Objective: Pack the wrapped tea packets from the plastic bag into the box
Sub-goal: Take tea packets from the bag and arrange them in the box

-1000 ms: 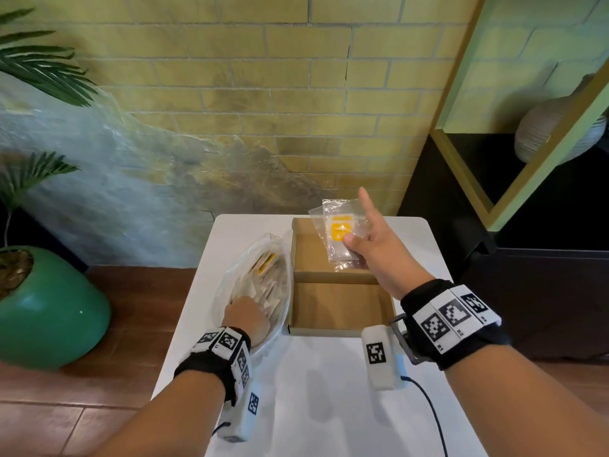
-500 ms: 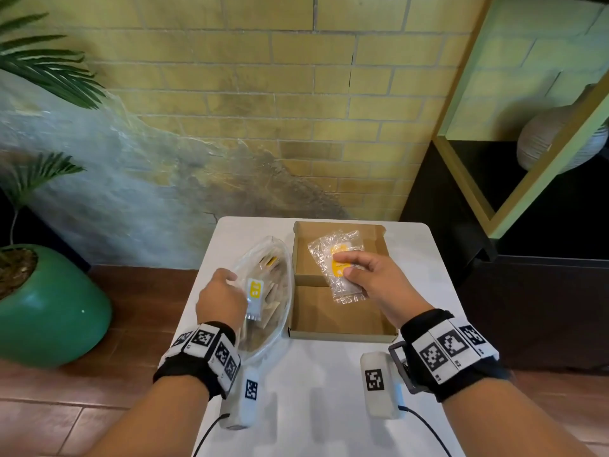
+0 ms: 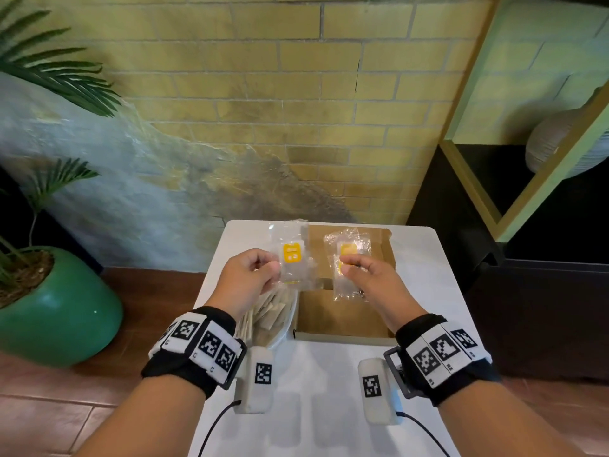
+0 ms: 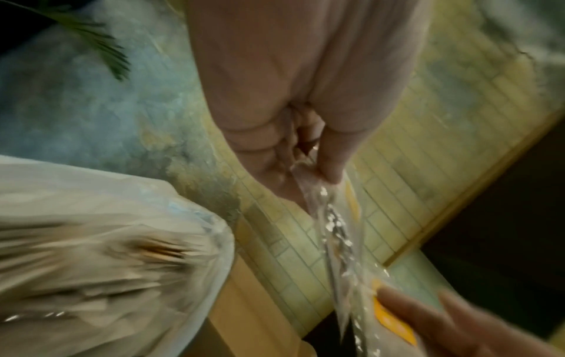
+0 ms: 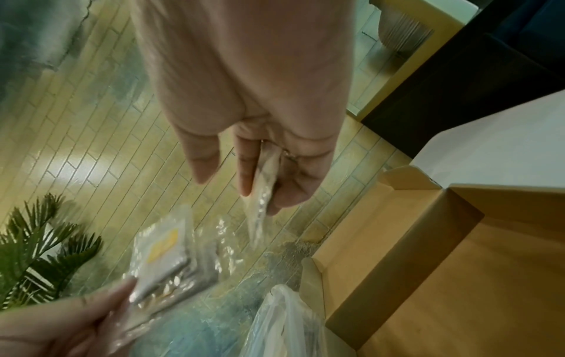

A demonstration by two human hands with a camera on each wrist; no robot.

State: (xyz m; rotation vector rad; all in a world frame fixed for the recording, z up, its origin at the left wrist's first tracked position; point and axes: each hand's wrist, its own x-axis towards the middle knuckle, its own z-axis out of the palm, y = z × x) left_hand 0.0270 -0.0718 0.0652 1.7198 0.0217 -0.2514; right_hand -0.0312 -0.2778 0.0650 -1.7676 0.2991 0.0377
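The yellow labels on the wrapped tea packets [image 3: 294,262] are too blurred to read.

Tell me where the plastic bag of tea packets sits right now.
In the head view the plastic bag lies on the white table, left of the cardboard box, below the left hand.

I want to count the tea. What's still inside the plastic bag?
Inside the plastic bag lie several pale tea packets, stacked loosely. How many is unclear: the left hand and its held packet cover the bag's far part.
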